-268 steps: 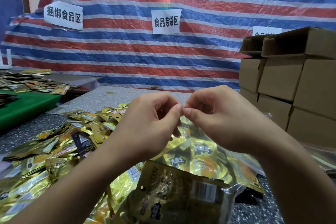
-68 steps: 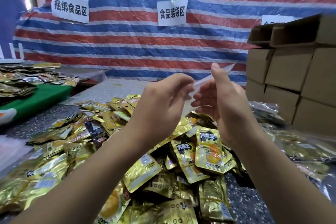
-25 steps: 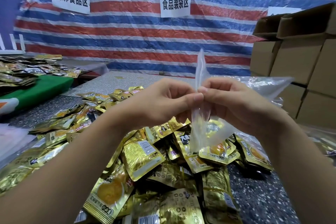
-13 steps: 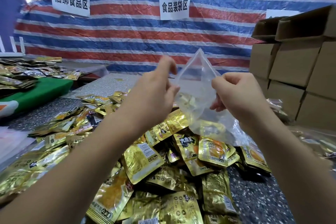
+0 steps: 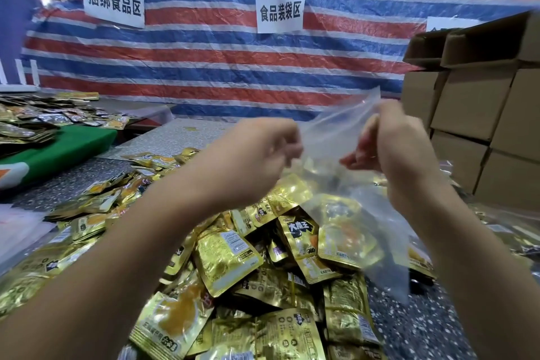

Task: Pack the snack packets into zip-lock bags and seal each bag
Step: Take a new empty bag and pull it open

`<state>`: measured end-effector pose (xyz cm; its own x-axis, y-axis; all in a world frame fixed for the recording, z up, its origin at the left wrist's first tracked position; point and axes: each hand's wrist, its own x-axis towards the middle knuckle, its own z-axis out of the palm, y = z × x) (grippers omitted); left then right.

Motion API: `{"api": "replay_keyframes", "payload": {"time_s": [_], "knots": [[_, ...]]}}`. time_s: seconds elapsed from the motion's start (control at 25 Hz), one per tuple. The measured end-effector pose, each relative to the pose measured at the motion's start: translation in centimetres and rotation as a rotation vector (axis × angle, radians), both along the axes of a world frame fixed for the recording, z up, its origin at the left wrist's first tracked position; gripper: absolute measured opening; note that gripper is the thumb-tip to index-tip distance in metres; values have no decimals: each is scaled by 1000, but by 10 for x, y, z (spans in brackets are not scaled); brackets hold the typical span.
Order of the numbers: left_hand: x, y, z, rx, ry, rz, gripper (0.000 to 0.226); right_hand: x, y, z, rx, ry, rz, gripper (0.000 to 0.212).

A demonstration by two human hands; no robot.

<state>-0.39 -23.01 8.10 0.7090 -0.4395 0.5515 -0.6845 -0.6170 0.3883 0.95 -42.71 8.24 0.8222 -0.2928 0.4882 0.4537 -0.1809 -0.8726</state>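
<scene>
An empty clear zip-lock bag [image 5: 336, 137] hangs in the air above the heap of gold snack packets [image 5: 233, 260]. My left hand [image 5: 257, 155] pinches one side of the bag's mouth and my right hand [image 5: 391, 137] pinches the other, with the plastic stretched between them. The bag's lower part [image 5: 377, 242] drapes down over the packets at the right. Nothing is inside the bag.
Stacked cardboard boxes [image 5: 479, 114] stand at the right. A green board [image 5: 58, 149] with more packets [image 5: 35, 117] lies at the left. Filled clear bags [image 5: 502, 231] lie by the boxes. A striped tarp [image 5: 222, 61] hangs behind the speckled table [image 5: 187, 134].
My hands have moved further apart, pulling the bag's mouth wider. Earlier I had sealed a filled bag and picked up this empty one.
</scene>
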Motion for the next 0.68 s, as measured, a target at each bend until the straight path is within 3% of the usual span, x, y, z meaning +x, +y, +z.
{"api": "replay_keyframes", "payload": {"time_s": [0.08,0.16,0.24,0.4,0.56,0.68], "knots": [[8,16,9,-133,48,-51,23,8,-16,1,-25,-46,-152,50],[14,30,14,-235,42,-83,39,21,-35,-6,-314,17,-394,40],[20,38,14,-343,-23,-46,56,31,-49,-14,-576,150,-444,29],[31,39,8,-397,-24,-11,65,35,-49,-26,-959,321,-182,14],[33,36,2,-318,50,-14,63,37,-21,-47,-1036,266,87,12],[30,31,3,-283,36,-44,68,34,6,-61,-1186,59,233,48]]}}
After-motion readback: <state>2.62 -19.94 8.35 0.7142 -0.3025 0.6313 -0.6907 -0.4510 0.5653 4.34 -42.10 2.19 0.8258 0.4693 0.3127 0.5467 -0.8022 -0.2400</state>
